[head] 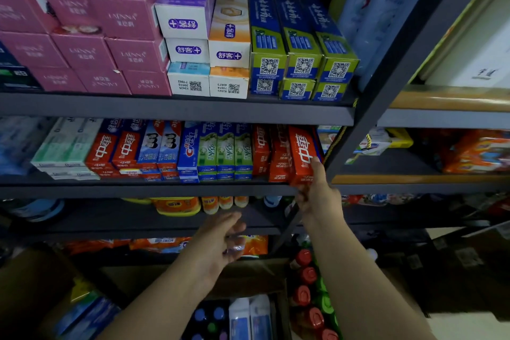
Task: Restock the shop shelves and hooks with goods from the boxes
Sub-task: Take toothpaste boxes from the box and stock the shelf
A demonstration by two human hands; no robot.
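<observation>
my right hand (317, 196) grips the red toothpaste box (302, 157) at the right end of the middle shelf (138, 190), fingers seemingly curled underneath; my left hand (223, 240) hovers relaxed, holding nothing.

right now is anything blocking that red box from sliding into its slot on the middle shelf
Nothing visible blocks it. The right hand holds the red box at the row's right end, already partly in, with another red box on its left and the shelf post on its right. The left hand hangs open below.

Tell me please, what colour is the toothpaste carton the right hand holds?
Red-orange toothpaste carton with white lettering, head view.
</observation>
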